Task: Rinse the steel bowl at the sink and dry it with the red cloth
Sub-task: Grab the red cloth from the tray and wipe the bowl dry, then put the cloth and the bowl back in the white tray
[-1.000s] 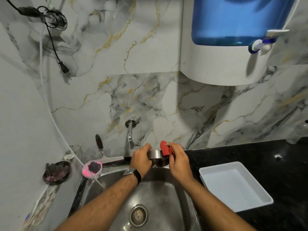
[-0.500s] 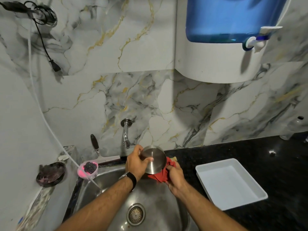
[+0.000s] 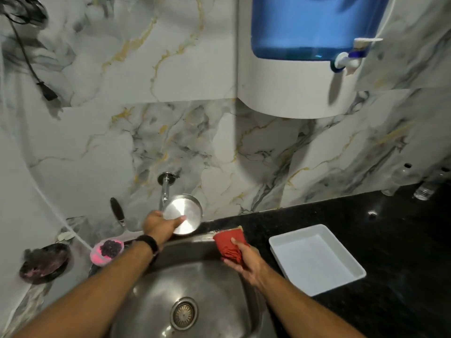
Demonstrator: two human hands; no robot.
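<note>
Steel bowl (image 3: 182, 217), pinched at its rim by the left hand (image 3: 159, 225) alone above the sink (image 3: 219, 284), could slip while the right hand (image 3: 246, 262) clutches the red cloth (image 3: 229, 245) apart.

No text, label, brand, number or sign can be read anywhere here; every surface is either plain or too blurred.

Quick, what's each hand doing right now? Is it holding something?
Left hand: closed on the steel bowl, held up near the tap.
Right hand: closed on the red cloth, apart from the bowl.
</note>
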